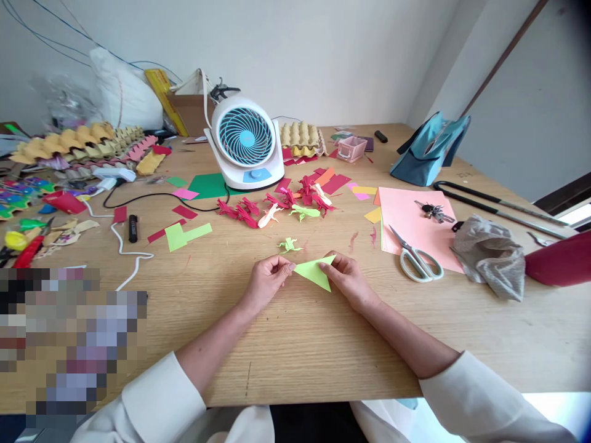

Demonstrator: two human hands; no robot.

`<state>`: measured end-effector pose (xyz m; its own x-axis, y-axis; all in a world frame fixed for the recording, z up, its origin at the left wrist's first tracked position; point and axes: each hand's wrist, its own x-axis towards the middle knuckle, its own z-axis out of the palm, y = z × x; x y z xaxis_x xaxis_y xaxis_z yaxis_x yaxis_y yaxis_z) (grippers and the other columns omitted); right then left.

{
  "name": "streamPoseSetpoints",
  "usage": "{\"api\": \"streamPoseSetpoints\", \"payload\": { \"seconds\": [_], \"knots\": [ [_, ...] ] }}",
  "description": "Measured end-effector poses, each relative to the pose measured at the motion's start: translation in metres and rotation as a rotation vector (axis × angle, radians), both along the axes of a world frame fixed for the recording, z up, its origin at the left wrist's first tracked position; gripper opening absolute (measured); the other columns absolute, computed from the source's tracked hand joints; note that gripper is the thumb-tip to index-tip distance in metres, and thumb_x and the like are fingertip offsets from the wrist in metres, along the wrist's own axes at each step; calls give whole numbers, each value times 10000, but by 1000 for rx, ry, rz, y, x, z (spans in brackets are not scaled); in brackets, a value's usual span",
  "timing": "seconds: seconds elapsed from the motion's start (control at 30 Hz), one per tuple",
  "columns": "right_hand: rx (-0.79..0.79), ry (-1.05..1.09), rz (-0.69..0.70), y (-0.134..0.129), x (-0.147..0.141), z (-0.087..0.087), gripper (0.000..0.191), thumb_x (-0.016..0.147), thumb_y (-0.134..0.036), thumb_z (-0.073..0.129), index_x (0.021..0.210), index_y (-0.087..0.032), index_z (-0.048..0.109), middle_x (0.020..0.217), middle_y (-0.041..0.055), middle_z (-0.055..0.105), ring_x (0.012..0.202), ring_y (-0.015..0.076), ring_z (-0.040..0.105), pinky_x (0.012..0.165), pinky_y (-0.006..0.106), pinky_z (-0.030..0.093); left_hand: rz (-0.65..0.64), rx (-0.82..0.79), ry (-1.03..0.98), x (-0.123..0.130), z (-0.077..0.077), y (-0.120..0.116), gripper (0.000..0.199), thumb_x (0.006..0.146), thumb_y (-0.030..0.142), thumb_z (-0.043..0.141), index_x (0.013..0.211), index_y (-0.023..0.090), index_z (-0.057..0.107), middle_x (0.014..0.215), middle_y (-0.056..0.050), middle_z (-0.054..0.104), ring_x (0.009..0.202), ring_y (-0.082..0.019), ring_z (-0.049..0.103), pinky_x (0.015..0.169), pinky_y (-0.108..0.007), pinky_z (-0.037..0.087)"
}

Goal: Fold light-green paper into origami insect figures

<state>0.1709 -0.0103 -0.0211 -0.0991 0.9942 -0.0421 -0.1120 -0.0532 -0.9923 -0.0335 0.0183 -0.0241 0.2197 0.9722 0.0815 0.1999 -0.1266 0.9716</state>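
A light green sheet of paper [311, 274], folded into a triangle, is held just above the wooden table between both hands. My left hand [271, 275] pinches its left corner between thumb and finger. At the right side my right hand [347, 277] grips it, thumb on the front face and fingers behind. Just beyond the hands lies a small light green folded paper figure [289, 245]. Farther back are several red folded figures [240, 211], a pale one [269, 215] and another green one [305, 212].
Scissors [415, 258] and keys [434, 212] lie on pink paper [401, 221] at the right. A white fan [247, 141] stands at the back, near egg trays [300, 136]. A blue bag [427, 151], grey cloth [490, 255] and black marker [133, 228] are also on the table [351, 363].
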Motion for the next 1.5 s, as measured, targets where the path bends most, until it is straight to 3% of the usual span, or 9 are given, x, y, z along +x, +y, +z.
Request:
{"api": "streamPoseSetpoints", "payload": {
  "seconds": [0.17,0.47,0.67,0.93,1.13,1.33,1.5],
  "knots": [
    [-1,-4,11,1,1,-1,382,738,-518,726,735,-201,514,589,-50,473,519,100,404,486,235,304,-18,-31,-26,0,2,1,313,800,441,671,705,148,618,629,20,568,485,-69,458,464,-196,376],
    [116,-298,165,1,5,0,308,802,-460,642,746,-168,563,668,-25,522,582,92,408,526,225,311,59,-85,-180,1,6,2,314,768,456,709,730,158,618,539,50,489,486,-75,445,468,-192,399],
    [127,-335,153,1,5,2,296,813,-449,626,733,-169,567,628,-35,496,559,89,373,504,220,283,72,-38,-135,1,7,0,351,773,467,705,657,159,585,559,44,502,490,-68,448,470,-187,402],
    [105,-301,86,4,6,-1,282,818,-442,608,724,-183,546,634,-40,481,559,97,367,526,237,274,76,29,-207,0,6,0,326,868,477,609,783,162,606,684,20,546,538,-77,476,468,-189,420],
    [99,-296,85,3,5,2,320,806,-478,629,717,-182,547,601,-46,473,536,91,355,502,230,269,61,90,-86,-1,9,-3,278,894,438,574,892,173,656,746,10,570,520,-74,454,485,-202,396],
    [136,-346,72,2,2,1,241,814,-416,617,788,-179,587,668,-26,544,558,99,414,510,225,313,47,297,137,1,9,-5,204,862,342,624,757,170,653,701,2,545,635,-121,481,595,-228,379],
    [194,-428,84,1,2,0,141,856,-299,548,863,-177,618,759,-4,616,624,114,486,578,234,366,53,418,284,-1,12,-7,256,937,300,521,724,181,599,689,2,506,644,-137,477,618,-252,377]
  ]
}}
